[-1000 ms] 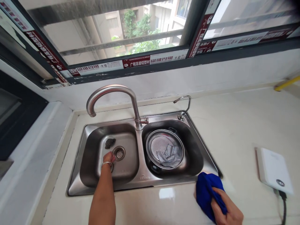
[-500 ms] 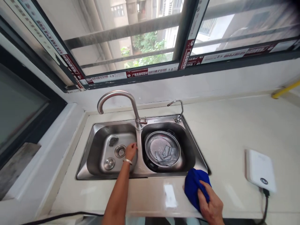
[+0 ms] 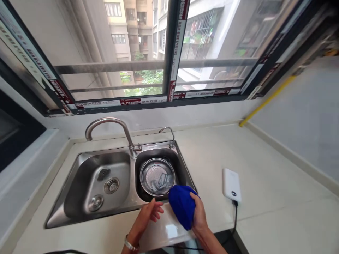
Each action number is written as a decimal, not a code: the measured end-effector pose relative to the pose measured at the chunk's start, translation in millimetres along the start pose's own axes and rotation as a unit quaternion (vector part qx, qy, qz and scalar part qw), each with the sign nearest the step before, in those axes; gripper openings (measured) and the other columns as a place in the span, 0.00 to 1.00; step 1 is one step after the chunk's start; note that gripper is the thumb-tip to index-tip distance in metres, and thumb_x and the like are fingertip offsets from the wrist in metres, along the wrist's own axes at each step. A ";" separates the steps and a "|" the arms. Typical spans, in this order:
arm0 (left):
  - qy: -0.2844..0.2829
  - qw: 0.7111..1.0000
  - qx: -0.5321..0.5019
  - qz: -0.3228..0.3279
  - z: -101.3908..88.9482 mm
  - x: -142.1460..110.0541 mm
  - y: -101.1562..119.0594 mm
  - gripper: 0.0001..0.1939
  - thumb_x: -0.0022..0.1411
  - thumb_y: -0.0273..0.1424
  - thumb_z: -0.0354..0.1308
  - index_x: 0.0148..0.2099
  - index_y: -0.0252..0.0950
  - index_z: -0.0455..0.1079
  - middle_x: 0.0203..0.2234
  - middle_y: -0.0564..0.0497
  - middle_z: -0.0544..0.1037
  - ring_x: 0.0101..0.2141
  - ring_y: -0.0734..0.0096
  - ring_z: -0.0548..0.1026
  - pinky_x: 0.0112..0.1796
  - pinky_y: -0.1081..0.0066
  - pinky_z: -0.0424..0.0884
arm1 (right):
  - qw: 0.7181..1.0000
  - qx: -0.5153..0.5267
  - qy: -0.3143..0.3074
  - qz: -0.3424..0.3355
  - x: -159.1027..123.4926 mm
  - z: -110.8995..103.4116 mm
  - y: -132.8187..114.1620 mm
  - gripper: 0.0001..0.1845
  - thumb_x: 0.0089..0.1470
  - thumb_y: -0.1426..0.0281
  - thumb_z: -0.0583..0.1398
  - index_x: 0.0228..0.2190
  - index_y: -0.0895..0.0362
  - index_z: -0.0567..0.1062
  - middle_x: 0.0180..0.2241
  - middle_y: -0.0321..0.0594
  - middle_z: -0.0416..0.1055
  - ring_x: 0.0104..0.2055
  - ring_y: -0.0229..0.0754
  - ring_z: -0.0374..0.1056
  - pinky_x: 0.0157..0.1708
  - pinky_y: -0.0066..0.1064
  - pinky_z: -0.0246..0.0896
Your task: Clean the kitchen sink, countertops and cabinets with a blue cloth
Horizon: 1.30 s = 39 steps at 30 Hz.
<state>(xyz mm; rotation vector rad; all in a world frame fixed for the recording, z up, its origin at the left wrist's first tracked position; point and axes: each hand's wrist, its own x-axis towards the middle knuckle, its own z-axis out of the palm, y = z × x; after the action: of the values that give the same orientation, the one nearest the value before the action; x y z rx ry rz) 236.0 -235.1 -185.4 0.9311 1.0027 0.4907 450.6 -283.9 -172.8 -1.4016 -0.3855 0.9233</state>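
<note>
A blue cloth point(image 3: 182, 206) is bunched in my right hand point(image 3: 200, 213), with the thumb pressed on its near side, above the counter's front edge by the right basin. To its left, my left hand point(image 3: 152, 211) is empty, its fingers loosely apart, over the front rim of the double sink point(image 3: 116, 211). A bracelet circles the left wrist. The right basin holds a round metal strainer bowl point(image 3: 144, 176) with crumpled silvery plastic point(image 3: 162, 181) inside. In the left basin lie a dark scrubber-like clump point(image 3: 103, 174), a drain point(image 3: 111, 185) and a metal drain plug point(image 3: 95, 203).
A curved faucet point(image 3: 113, 120) rises behind the sink, with a thin small tap point(image 3: 169, 130) to its right. On the right counter lies a white power bank point(image 3: 232, 185) with a black cable point(image 3: 235, 215). A yellow pipe point(image 3: 267, 100) runs down the right wall.
My left hand has come out of the left basin toward the cloth. My right hand, still holding the cloth, has moved nearer the left hand. The view has swung to the right.
</note>
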 end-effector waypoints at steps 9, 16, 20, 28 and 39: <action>-0.054 0.946 -0.315 0.057 38.9 -2.0 14.6 0.31 0.54 0.55 0.65 0.51 0.37 0.78 0.50 0.41 0.81 0.59 0.47 0.70 0.65 0.49 0.56 | 0.963 0.184 -0.094 0.172 -34.7 45.6 -25.8 0.28 0.36 0.57 0.71 0.41 0.53 0.79 0.40 0.38 0.78 0.48 0.54 0.72 0.45 0.37 0.71; 0.169 0.939 -0.273 0.124 44.4 3.9 -2.6 0.33 0.47 0.47 0.73 0.52 0.35 0.76 0.48 0.42 0.82 0.51 0.51 0.76 0.58 0.53 0.68 | 0.987 0.030 -0.138 0.075 -20.5 39.3 -13.7 0.25 0.41 0.53 0.71 0.39 0.53 0.80 0.42 0.39 0.77 0.43 0.51 0.71 0.40 0.33 0.68; 0.196 0.956 -0.180 0.127 35.1 -1.7 5.0 0.33 0.49 0.49 0.71 0.51 0.33 0.76 0.46 0.40 0.82 0.45 0.52 0.79 0.51 0.55 0.74 | 0.974 -0.065 -0.213 0.037 -20.9 43.5 -14.8 0.29 0.43 0.47 0.72 0.41 0.54 0.80 0.44 0.41 0.76 0.46 0.51 0.69 0.45 0.33 0.66; 0.151 0.977 -0.065 0.134 13.0 -20.0 28.5 0.33 0.51 0.47 0.70 0.54 0.33 0.74 0.47 0.41 0.82 0.47 0.52 0.78 0.51 0.58 0.74 | 0.973 -0.100 -0.204 -0.036 -9.1 51.8 -17.7 0.29 0.50 0.41 0.67 0.31 0.56 0.77 0.31 0.38 0.71 0.34 0.44 0.63 0.35 0.30 0.61; 0.120 0.960 -0.210 0.143 2.2 -34.9 45.8 0.43 0.49 0.43 0.73 0.65 0.37 0.67 0.51 0.42 0.81 0.50 0.50 0.78 0.55 0.55 0.72 | 0.989 -0.059 -0.133 -0.019 12.7 55.5 -24.1 0.28 0.49 0.43 0.68 0.30 0.56 0.74 0.25 0.32 0.59 0.27 0.37 0.51 0.25 0.26 0.49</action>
<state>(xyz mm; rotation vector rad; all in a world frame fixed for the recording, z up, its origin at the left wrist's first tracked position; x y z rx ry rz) 223.7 -236.8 -129.2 0.6419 0.9332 1.0377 425.9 -235.2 -143.7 -1.3763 -0.6758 1.0743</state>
